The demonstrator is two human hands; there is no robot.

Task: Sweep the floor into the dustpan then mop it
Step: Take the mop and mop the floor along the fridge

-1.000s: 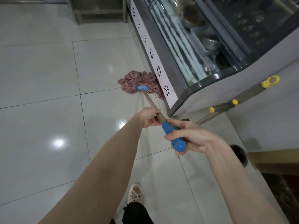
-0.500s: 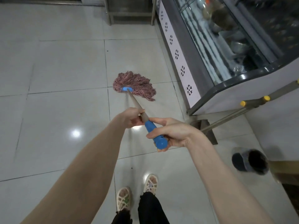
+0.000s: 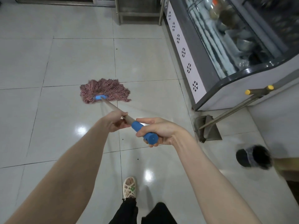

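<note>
Gripping the mop (image 3: 113,107) with both hands, the left hand (image 3: 115,121) was wrapped around the pale shaft and the right hand (image 3: 159,130) was closed on the blue end grip just behind it. Its pink string head was spread flat on the white tiled floor (image 3: 64,62), ahead of the hands and well apart from the glass-fronted display freezer (image 3: 218,46) at the right edge. A long-handled dustpan (image 3: 208,130) was stood on the floor beside the freezer's near corner, its handle leaned against the cabinet.
</note>
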